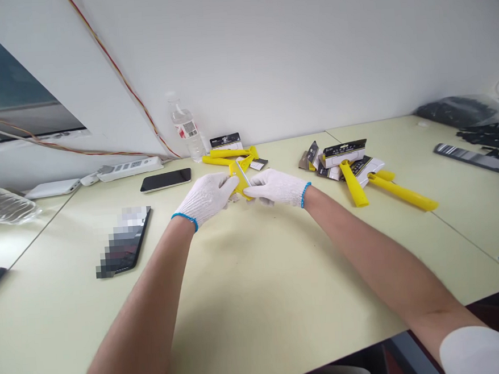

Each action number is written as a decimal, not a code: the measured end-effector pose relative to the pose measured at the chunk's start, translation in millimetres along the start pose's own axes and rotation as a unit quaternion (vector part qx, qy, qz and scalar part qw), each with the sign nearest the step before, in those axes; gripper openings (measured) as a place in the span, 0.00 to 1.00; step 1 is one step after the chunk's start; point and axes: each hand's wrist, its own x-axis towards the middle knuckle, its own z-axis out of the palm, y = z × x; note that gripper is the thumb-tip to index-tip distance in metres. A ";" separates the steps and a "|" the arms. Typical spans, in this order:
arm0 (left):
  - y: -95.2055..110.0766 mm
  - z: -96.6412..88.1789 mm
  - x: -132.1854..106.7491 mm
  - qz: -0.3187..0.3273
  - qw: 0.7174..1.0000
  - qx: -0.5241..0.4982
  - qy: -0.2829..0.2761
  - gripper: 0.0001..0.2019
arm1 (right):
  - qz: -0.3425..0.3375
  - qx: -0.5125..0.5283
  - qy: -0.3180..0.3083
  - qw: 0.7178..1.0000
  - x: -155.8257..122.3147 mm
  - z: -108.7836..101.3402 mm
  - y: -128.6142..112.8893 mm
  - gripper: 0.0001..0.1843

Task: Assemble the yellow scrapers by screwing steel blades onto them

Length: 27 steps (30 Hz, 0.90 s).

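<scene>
Above the middle of the pale table [256,277], between two gloved hands, a yellow tool head [241,182] with a silver strip along one side is held tilted. The left hand [209,194] has closed on its left side, thumb laid over the yellow face, while the right hand [277,186] grips the opposite side, its thumb near the lower end of the silver strip; the fingers behind are mostly hidden. Both gloves are white knit with blue cuff edges. Just beyond the hands lies a small group of yellow handles [230,153] with a black-and-white card [225,142], and beside it a clear bottle [188,131] stands upright near the wall [266,55]. To the right, a larger pile of packaged yellow-handled tools [354,182] rests well apart from the hands, some handles pointing toward the near edge. On the left lie a dark-screened phone [166,180], a second dark device [129,249] partly blurred out, and a white power strip [131,168] along the wall.
</scene>
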 end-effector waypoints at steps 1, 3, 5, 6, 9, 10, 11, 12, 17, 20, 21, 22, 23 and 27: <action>-0.4 -0.4 0.4 -0.001 1.000 0.000 0.001 0.21 | 0.000 0.002 0.003 1.000 0.7 1.9 -0.9 0.15; -0.7 -0.7 0.8 -0.001 1.000 0.005 0.005 0.21 | 0.003 0.005 0.008 1.000 0.9 4.1 -3.2 0.14; -0.6 -0.7 0.9 0.000 1.000 0.011 0.009 0.21 | 0.007 0.005 0.016 1.000 -0.1 5.0 -5.8 0.15; -0.6 -0.7 0.8 0.002 1.000 0.014 0.011 0.21 | 0.009 0.006 0.020 1.000 -0.9 5.1 -7.1 0.15; -0.8 -1.4 0.2 0.008 1.000 0.010 0.017 0.21 | 0.006 0.016 0.029 0.999 -2.8 5.7 -10.5 0.14; -0.9 -1.9 0.0 0.009 1.000 0.007 0.018 0.22 | 0.005 0.020 0.030 0.999 -3.2 6.0 -11.5 0.14; -0.9 -2.5 -0.2 0.011 1.000 0.004 0.018 0.22 | 0.005 0.024 0.031 0.999 -3.5 6.4 -12.4 0.14; -0.8 -3.1 -0.4 0.014 1.000 0.003 0.019 0.22 | 0.004 0.026 0.032 0.999 -3.6 6.8 -13.2 0.14; 0.3 -2.8 0.2 0.020 0.998 0.037 0.045 0.22 | 0.000 0.022 0.048 0.999 -3.5 9.3 -16.5 0.15; 1.0 0.2 1.7 0.010 0.997 0.033 0.072 0.17 | 0.001 0.047 0.055 0.997 -3.7 10.4 -18.1 0.15; 1.3 1.1 2.0 0.007 0.996 0.032 0.083 0.20 | 0.005 0.058 0.054 0.997 -3.7 10.5 -18.6 0.14; 1.8 1.7 2.0 0.008 0.995 0.034 0.093 0.23 | 0.012 0.070 0.054 0.996 -3.5 10.5 -18.8 0.14; 2.5 1.9 1.6 0.012 0.994 0.041 0.101 0.26 | 0.020 0.082 0.054 0.995 -3.0 10.3 -18.7 0.14; 6.3 0.2 -2.2 0.063 0.988 0.099 0.098 0.25 | 0.043 0.131 0.065 0.988 2.6 8.5 -13.1 0.14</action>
